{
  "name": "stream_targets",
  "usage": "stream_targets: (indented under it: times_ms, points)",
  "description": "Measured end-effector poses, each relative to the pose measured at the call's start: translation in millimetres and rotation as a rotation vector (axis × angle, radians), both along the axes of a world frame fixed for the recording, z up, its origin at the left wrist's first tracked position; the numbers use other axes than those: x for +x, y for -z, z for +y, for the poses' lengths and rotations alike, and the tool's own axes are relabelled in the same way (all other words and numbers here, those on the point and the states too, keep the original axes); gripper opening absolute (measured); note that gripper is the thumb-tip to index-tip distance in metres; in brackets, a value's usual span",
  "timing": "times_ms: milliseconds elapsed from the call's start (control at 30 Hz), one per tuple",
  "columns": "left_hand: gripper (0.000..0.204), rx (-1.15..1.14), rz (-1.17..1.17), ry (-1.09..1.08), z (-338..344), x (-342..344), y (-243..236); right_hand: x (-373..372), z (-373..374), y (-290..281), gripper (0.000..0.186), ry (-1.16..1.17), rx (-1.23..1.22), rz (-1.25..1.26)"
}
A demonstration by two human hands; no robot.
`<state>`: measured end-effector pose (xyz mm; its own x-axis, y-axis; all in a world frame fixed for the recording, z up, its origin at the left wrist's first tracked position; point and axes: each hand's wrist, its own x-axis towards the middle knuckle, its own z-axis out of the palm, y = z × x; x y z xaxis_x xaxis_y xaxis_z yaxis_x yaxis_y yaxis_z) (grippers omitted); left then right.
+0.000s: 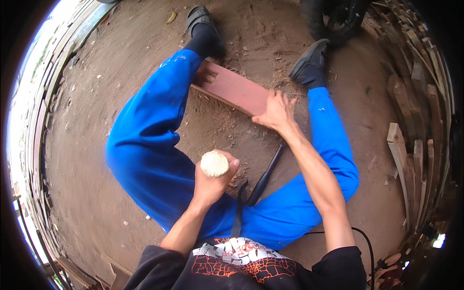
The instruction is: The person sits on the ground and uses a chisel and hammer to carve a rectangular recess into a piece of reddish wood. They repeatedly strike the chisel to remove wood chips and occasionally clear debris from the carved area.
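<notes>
Pale and fibrous, the round end of a stubby piece (214, 164) faces up at us from the left hand (210, 187); its fingers curl closely around it, hiding the lower part, so we cannot tell its length. Beyond it we see a flat reddish plank (237, 92) lying slantwise on brown, crumbly soil (87, 169), a ragged recess cut into its left end. Next come a dark, curved-tipped tool (241, 195) and a slim dark rod with a thicker handle (265, 178). The right hand (280, 108) grips the plank's right end, thumb at the near edge, other fingers slightly parted over it.

Around this, we find weathered boards (36, 140) along the left rim. The blue left trouser leg (150, 123) comes against the plank and seems to cover one corner. Farther right stand a black tyre (314, 21), then rough wooden offcuts (398, 145).
</notes>
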<state>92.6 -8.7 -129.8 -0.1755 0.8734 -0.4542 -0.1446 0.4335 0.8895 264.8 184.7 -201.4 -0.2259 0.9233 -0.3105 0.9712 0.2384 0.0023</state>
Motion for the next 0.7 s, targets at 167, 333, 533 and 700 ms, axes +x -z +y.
stream_targets:
  times_ms: [167, 333, 533, 700]
  points:
    - [0.012, -0.004, -0.019, -0.041, -2, 4, 2, -41, -50, -14, 0.097, 0.08, -0.122, 0.124]
    - [0.012, 0.018, -0.017, -0.1, 1, 0, 3, -39, -150, 9, 0.093, 0.185, -0.192, 0.217]
    - [0.013, 0.117, -0.074, -0.3, -6, -17, 13, 29, -201, -19, 0.076, 0.336, -0.181, 0.3]
    - [0.014, 0.308, -0.115, -0.398, 7, -33, -10, 88, -181, 28, 0.056, 0.54, -0.344, 0.205]
